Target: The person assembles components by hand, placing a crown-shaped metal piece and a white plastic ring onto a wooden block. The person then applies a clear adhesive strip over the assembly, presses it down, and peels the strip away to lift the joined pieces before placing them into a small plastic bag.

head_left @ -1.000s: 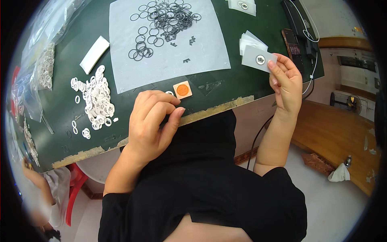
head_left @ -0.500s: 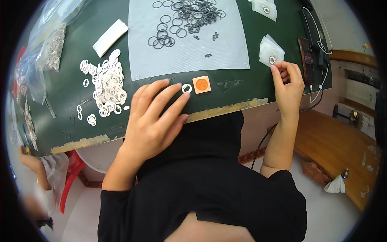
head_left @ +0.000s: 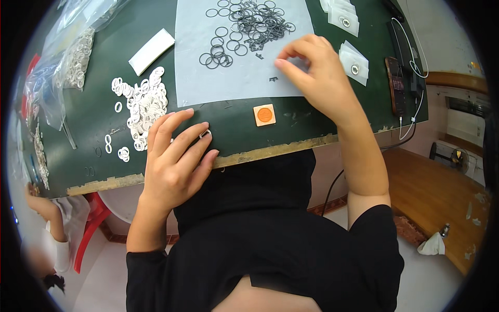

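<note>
My left hand point(head_left: 179, 158) is by the table's front edge, fingers spread. A white ring point(head_left: 206, 133) is tilted on edge, held at its fingertips. To its left lies a pile of white rings point(head_left: 146, 106), partly behind the fingers. My right hand point(head_left: 319, 78) is over the right part of a grey sheet point(head_left: 228, 91), thumb and forefinger tips close together; what is between them is hidden. Small black crown-shaped pieces point(head_left: 273, 79) lie near it, with a heap of black rings point(head_left: 260, 23) beyond. Between my hands sits a square wooden block with an orange disc point(head_left: 264, 115).
At the right are clear packets point(head_left: 354, 69) with a ring on top, a phone point(head_left: 395, 86) and white cables point(head_left: 414, 62). A white block point(head_left: 152, 51) and plastic bags point(head_left: 57, 78) are on the left. Another person's arm point(head_left: 44, 208) shows at lower left.
My right hand has left the packets and moved left onto the grey sheet. My left hand has drawn back left, away from the wooden block, with the white ring, which is now tilted.
</note>
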`<state>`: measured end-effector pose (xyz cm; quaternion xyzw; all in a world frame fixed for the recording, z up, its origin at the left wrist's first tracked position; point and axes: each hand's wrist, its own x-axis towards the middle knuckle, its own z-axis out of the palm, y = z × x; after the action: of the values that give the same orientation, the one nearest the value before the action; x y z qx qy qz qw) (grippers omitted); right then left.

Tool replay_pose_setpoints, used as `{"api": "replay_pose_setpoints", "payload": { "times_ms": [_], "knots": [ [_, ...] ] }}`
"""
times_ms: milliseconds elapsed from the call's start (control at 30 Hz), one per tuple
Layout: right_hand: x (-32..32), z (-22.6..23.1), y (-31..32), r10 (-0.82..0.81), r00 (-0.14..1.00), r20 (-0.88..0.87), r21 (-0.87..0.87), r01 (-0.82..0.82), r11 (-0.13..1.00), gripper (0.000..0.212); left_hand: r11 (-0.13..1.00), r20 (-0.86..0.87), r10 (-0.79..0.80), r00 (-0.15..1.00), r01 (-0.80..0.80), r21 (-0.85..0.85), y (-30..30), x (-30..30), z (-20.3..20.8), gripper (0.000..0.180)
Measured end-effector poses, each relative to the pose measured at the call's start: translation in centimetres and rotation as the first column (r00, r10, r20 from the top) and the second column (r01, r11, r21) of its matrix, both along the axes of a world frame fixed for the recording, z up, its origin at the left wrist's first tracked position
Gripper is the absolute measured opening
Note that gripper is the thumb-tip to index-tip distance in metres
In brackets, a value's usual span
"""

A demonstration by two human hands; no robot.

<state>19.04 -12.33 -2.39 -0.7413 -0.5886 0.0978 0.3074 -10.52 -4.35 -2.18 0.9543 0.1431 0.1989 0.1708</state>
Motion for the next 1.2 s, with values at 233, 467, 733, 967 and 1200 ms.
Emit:
{"api": "replay_pose_setpoints", "payload": {
  "times_ms": [233, 467, 733, 967, 1200],
  "knots": [
    [-1.3, -1.5, 4.9, 0.056, 0.992, 0.117, 0.094, -0.068, 0.993, 0.014, 0.997, 0.031, -0.044, 0.999, 0.041, 0.068, 2.4, 2.7, 3.0, 0.026],
    [-0.9, -1.6, 5.8, 0.172, 0.965, 0.196, 0.022, -0.179, 0.984, 0.016, 0.974, -0.004, -0.184, 0.983, 0.183, 0.130, 6.0, 7.2, 3.1, 0.022],
    [-3.0, 2.1, -3.2, 0.086, 0.983, -0.163, -0.069, -0.098, 0.993, 0.010, 0.928, 0.060, -0.326, 0.944, 0.331, -0.172, 9.1, 13.0, -0.5, 0.018],
    [-5.1, 1.0, -4.8, -0.037, 0.979, -0.200, -0.095, 0.019, 0.995, 0.012, 0.935, -0.134, -0.340, 0.931, 0.320, -0.151, 9.7, 15.9, -0.7, 0.015],
    [-6.1, 0.0, -4.4, -0.021, 0.986, -0.166, -0.044, 0.014, 0.999, 0.012, 0.951, -0.138, -0.306, 0.942, 0.309, -0.005, 8.7, 15.5, -1.5, 0.008]
  ]
}}
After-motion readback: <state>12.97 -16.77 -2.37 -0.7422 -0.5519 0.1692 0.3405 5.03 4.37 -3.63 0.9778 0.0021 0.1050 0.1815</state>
